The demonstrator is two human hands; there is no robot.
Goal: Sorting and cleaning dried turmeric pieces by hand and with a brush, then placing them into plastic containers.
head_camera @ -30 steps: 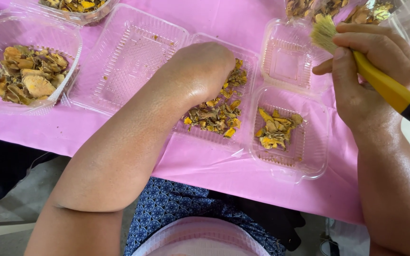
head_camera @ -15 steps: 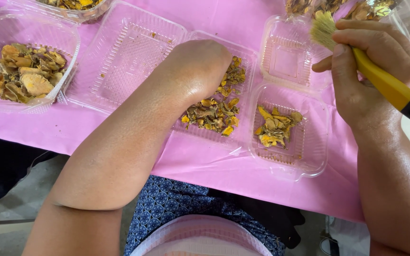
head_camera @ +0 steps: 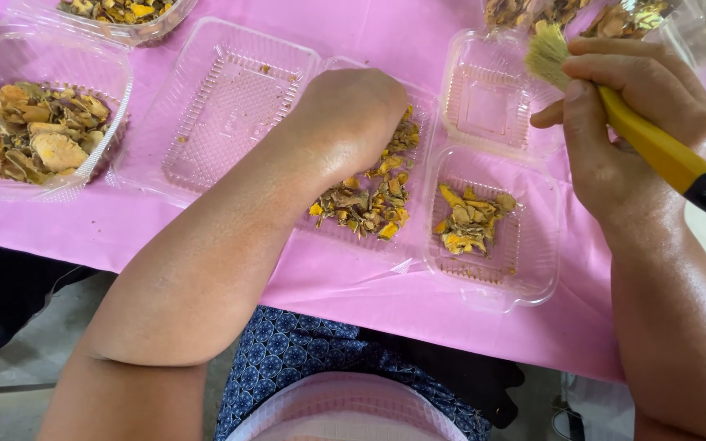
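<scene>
The left hand [head_camera: 349, 114] rests fisted, grip hidden, on dried pieces [head_camera: 369, 196] in a tray [head_camera: 406, 253]; the right hand [head_camera: 631, 122] clasps a brush [head_camera: 655, 151].

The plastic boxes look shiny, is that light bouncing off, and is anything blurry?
Head view: soft, even light; pale glare streaks on the clear plastic boxes; faint shadows on the pink tablecloth; brush and both hands sharp; top-right corner washed out.

A full tray [head_camera: 42, 139] sat at nine o'clock on the pink desk [head_camera: 353, 278], an empty tray [head_camera: 222, 106] beside it, a bowl [head_camera: 124, 16] at eleven.
</scene>
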